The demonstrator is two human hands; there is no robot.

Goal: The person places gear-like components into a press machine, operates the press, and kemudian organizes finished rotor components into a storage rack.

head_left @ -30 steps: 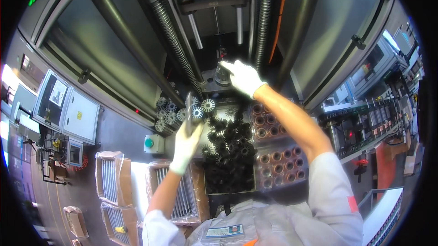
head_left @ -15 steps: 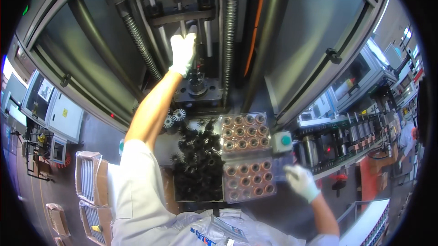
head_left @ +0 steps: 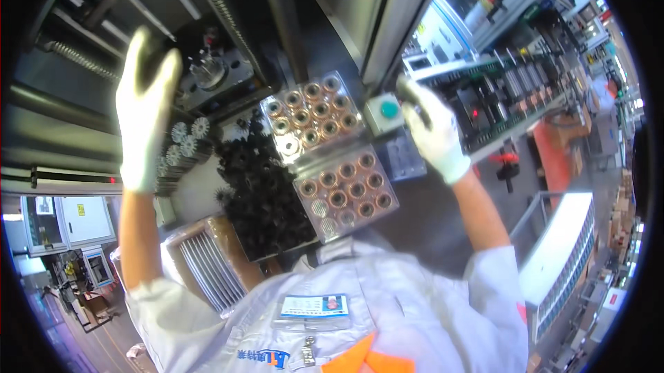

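My left hand (head_left: 142,106), in a white glove, is raised inside the machine on the left. Its thumb and fingers spread apart over a dark gap, and I make out nothing held there. Beside it stands a round metal fixture (head_left: 209,72) on the machine base. My right hand (head_left: 434,127), also gloved, hovers with fingers extended and thumb apart, just right of a pale control box with a green push button (head_left: 389,110). Two clear plastic trays hold copper-coloured rings: a far tray (head_left: 299,160) and a near tray (head_left: 360,219). To their left lies a heap of black toothed parts (head_left: 266,193).
Several pale finned wheels (head_left: 185,143) stand left of the black heap. A carton of metal strips (head_left: 207,266) sits at the lower left. Thick machine columns (head_left: 277,13) rise behind the trays. A conveyor line (head_left: 512,86) with rollers runs along the right.
The view has turned to the right. My left hand has come away from the press rods with its fingers spreading. My right hand has risen from beside the near tray to the button box.
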